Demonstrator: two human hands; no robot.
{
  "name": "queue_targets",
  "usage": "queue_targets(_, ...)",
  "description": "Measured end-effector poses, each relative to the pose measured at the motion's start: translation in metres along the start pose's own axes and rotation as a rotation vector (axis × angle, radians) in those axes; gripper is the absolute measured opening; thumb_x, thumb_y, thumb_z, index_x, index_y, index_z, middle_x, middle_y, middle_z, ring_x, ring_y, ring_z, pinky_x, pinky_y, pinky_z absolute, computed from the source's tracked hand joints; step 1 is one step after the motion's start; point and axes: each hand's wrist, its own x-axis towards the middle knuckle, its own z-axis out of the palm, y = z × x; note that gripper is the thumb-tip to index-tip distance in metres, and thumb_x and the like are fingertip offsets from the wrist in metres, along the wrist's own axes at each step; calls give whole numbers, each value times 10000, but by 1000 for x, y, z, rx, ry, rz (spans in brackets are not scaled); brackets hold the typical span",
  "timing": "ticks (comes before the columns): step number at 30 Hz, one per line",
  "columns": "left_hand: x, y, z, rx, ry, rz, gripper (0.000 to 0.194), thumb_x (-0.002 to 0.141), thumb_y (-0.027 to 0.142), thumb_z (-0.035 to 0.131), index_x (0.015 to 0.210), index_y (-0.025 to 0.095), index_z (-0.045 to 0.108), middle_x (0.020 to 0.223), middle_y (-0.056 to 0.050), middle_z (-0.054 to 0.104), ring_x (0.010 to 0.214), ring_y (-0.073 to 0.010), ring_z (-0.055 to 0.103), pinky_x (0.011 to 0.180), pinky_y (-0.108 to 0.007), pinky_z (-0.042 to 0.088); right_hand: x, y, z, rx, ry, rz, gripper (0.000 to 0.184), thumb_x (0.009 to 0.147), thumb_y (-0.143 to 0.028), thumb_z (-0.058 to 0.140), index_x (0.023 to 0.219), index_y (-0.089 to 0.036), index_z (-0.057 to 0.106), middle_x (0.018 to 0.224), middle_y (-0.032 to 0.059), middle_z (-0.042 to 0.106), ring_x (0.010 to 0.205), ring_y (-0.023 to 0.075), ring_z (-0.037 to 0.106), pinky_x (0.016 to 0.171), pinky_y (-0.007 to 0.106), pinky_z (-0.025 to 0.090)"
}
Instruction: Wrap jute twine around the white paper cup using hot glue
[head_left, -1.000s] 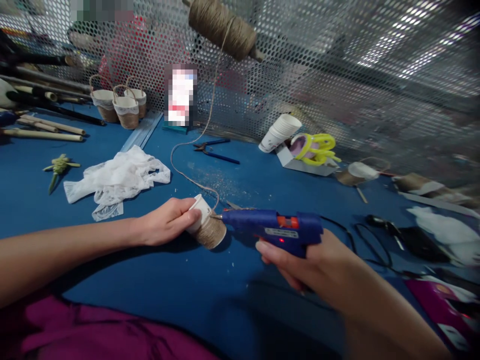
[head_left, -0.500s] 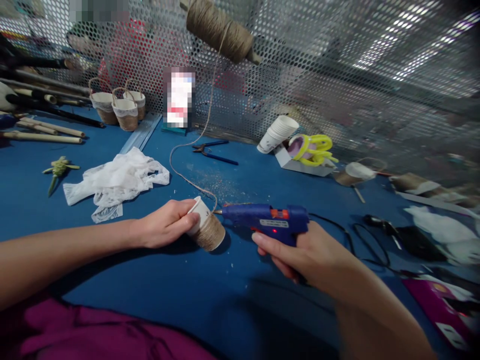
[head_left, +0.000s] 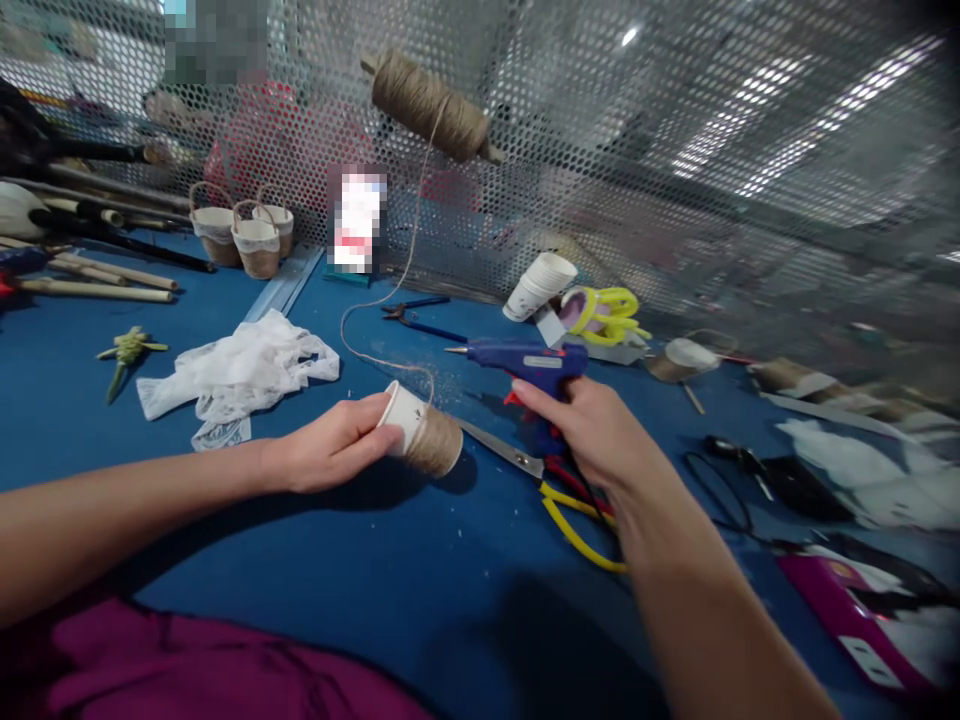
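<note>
My left hand (head_left: 341,443) is closed on a white paper cup (head_left: 403,415), tilted on its side, its lower part wrapped in brown twine (head_left: 439,443). From the wrapping a strand runs up to a twine spool (head_left: 429,105) on a stick against the mesh. My right hand (head_left: 589,425) is wrapped round the handle of a blue hot glue gun (head_left: 525,362); its nozzle points left, apart from the cup and above it. Beneath the gun lie scissors (head_left: 517,457) with yellow handles, partly hidden by the right hand and wrist.
White lace (head_left: 244,370) lies left of the cup, with pliers (head_left: 420,318) behind. Finished twine-wrapped little baskets (head_left: 257,245) and bamboo sticks (head_left: 105,290) stand or lie at the back left. Stacked paper cups (head_left: 540,285) lean at the mesh panel. A purple power strip (head_left: 847,620) sits at right.
The glue gun has moved up and away from the cup, where its nozzle was at the twine's edge. The cup has turned slightly in my left hand. The scissors now show more fully.
</note>
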Motion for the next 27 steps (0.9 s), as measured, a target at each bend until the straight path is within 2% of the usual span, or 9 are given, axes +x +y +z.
queue_targets(3, 2, 2, -1, 4, 5, 30, 255, 882, 215, 285, 935, 106, 509, 965, -97, 553, 872, -173, 504, 818, -303, 402, 26, 4, 9, -52, 43, 35, 241, 680, -386, 637, 665, -159, 558, 607, 10, 565, 531, 117, 493, 511, 263, 391)
queue_targets(6, 2, 2, 0, 16, 14, 41, 256, 884, 216, 285, 962, 109, 504, 991, -105, 556, 906, -179, 506, 846, -321, 396, 45, 8, 23, -76, -12, 80, 248, 734, -376, 599, 662, -141, 559, 623, 27, 572, 528, 110, 505, 522, 267, 423)
queue_targets(9, 1, 1, 1, 36, 14, 56, 255, 884, 221, 292, 963, 111, 508, 998, -110, 556, 895, -176, 504, 839, -326, 403, 56, 12, 36, -121, -98, 120, 253, 824, -353, 516, 900, -122, 587, 880, 68, 611, 716, 138, 579, 647, 310, 484)
queue_targets(11, 0, 1, 1, 46, 8, 65, 255, 884, 226, 293, 954, 112, 510, 990, -112, 555, 887, -176, 502, 828, -326, 411, 61, 14, 43, -172, -115, 123, 278, 852, -323, 487, 1067, -154, 538, 1060, 71, 568, 868, 164, 573, 735, 360, 485)
queue_targets(14, 0, 1, 2, 57, 0, 81, 246, 881, 220, 294, 924, 111, 510, 962, -109, 554, 880, -176, 500, 818, -319, 414, 64, 14, 47, -252, -80, 93, 273, 855, -312, 484, 1093, -187, 532, 1140, 68, 534, 945, 183, 550, 793, 380, 466)
queue_targets(19, 0, 1, 1, 76, -1, 79, 240, 877, 222, 295, 884, 106, 504, 901, -95, 544, 821, -168, 489, 783, -304, 413, 39, -4, 46, -243, -77, -45, 295, 826, -370, 495, 904, -121, 634, 1048, 140, 594, 993, 240, 522, 839, 365, 398)
queue_targets(22, -1, 3, 1, 61, -21, 53, 242, 877, 227, 291, 885, 104, 499, 883, -83, 539, 791, -159, 488, 761, -283, 414, 12, -19, 46, -133, -282, -134, 431, 839, -491, 396, 830, -164, 676, 865, 71, 665, 793, 167, 581, 723, 300, 431)
queue_targets(24, -1, 5, 0, 44, -28, 49, 231, 875, 220, 293, 891, 108, 494, 887, -78, 544, 795, -158, 489, 753, -274, 411, -2, -26, 47, 60, -470, -178, 393, 817, -488, 442, 857, -173, 674, 861, 45, 669, 736, 130, 571, 681, 268, 427)
queue_targets(27, -3, 8, 1, 30, -34, 36, 222, 872, 228, 301, 863, 117, 492, 853, -64, 542, 756, -149, 478, 716, -267, 412, -14, -29, 49, 357, -521, -146, 258, 693, -393, 639, 827, -172, 654, 809, 14, 645, 700, 106, 543, 670, 248, 415)
